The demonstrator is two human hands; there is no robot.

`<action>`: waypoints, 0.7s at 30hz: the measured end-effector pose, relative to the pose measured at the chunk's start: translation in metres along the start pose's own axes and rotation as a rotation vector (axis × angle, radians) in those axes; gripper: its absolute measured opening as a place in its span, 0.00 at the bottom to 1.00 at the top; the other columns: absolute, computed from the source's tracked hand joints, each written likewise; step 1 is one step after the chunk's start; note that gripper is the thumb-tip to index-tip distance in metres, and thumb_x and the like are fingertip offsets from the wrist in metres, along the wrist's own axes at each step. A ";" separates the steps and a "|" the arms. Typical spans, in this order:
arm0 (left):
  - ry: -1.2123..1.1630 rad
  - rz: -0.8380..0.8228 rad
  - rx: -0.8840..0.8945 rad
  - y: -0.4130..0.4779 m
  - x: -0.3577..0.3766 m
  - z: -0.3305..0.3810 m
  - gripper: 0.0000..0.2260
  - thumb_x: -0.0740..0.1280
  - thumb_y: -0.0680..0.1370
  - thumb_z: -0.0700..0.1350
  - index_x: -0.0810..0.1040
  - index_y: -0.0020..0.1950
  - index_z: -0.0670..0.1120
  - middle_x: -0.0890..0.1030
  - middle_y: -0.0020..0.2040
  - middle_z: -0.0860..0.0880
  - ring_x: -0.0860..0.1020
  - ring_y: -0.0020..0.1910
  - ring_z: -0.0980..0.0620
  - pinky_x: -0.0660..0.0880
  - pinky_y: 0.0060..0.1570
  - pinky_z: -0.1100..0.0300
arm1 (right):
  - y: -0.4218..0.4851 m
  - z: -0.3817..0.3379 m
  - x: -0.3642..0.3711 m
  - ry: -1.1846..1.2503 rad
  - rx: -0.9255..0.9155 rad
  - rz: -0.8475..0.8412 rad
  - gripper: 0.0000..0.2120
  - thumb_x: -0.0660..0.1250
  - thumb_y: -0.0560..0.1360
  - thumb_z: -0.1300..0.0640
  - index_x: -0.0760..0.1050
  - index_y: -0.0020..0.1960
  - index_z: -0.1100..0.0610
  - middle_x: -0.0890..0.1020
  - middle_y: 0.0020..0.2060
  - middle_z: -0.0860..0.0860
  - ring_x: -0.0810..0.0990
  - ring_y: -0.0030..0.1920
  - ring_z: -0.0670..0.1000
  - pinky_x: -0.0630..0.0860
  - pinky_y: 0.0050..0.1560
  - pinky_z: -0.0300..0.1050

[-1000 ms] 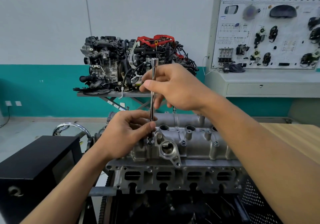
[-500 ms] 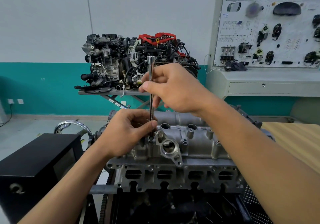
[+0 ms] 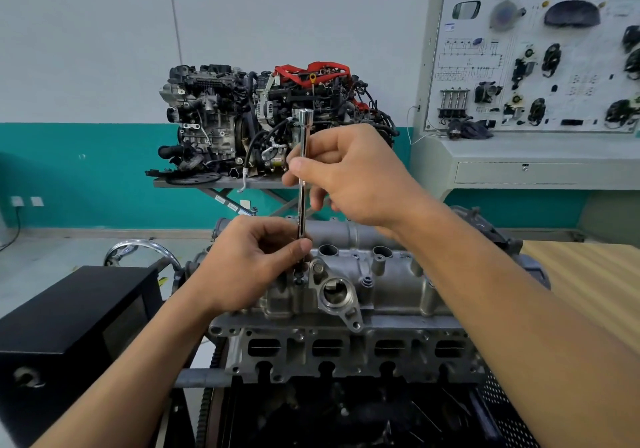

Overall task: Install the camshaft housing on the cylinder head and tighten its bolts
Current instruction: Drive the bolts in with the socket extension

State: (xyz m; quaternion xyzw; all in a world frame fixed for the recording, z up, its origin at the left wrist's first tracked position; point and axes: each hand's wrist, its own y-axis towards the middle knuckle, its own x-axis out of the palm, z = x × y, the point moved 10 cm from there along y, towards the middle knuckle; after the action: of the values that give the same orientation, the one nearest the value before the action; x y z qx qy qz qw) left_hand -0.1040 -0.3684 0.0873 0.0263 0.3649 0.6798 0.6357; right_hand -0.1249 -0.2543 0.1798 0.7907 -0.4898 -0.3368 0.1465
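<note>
The grey cast camshaft housing (image 3: 391, 285) sits on top of the cylinder head (image 3: 349, 354), in the middle of the view. A long chrome extension bar (image 3: 303, 156) stands upright over a bolt near the housing's near left end. My left hand (image 3: 249, 267) pinches the bar's lower part just above the housing. My right hand (image 3: 349, 177) grips the bar higher up, with its square-drive top sticking out above my fingers. The bar's lower tip and the bolt under it are hidden behind my left thumb.
A black box (image 3: 69, 330) stands at the left of the engine stand. A wooden tabletop (image 3: 585, 274) lies at the right. Behind are another engine on a stand (image 3: 270, 118) and a grey training panel (image 3: 540, 56) against the wall.
Both hands keep their hold on the bar, which stays upright at the same bolt. My right fingers have shifted slightly around it. The view has tilted a little.
</note>
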 end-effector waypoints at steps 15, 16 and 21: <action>-0.062 -0.006 -0.043 -0.002 0.001 0.003 0.09 0.73 0.72 0.49 0.86 0.50 0.47 0.88 0.43 0.46 0.86 0.43 0.47 0.82 0.47 0.49 | -0.007 0.006 0.002 0.148 0.001 -0.019 0.03 0.67 0.79 0.63 0.79 0.47 0.59 0.87 0.39 0.52 0.80 0.27 0.48 0.73 0.25 0.38; -0.064 0.001 -0.043 -0.003 0.001 0.005 0.10 0.73 0.72 0.49 0.86 0.50 0.45 0.87 0.42 0.45 0.85 0.42 0.49 0.81 0.47 0.48 | -0.007 0.006 -0.001 0.127 -0.009 0.037 0.05 0.70 0.78 0.62 0.78 0.43 0.59 0.86 0.35 0.53 0.79 0.26 0.49 0.72 0.25 0.40; -0.064 -0.008 -0.051 -0.003 0.003 0.006 0.09 0.73 0.72 0.47 0.86 0.50 0.44 0.87 0.42 0.45 0.83 0.40 0.52 0.80 0.44 0.54 | -0.006 0.017 -0.011 0.008 -0.023 0.229 0.16 0.80 0.69 0.51 0.75 0.40 0.59 0.77 0.31 0.51 0.73 0.29 0.46 0.74 0.31 0.49</action>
State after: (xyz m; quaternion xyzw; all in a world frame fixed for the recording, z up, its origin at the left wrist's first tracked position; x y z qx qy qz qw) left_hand -0.0992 -0.3629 0.0892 0.0304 0.3270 0.6851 0.6502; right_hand -0.1356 -0.2402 0.1682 0.7291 -0.5726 -0.3203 0.1949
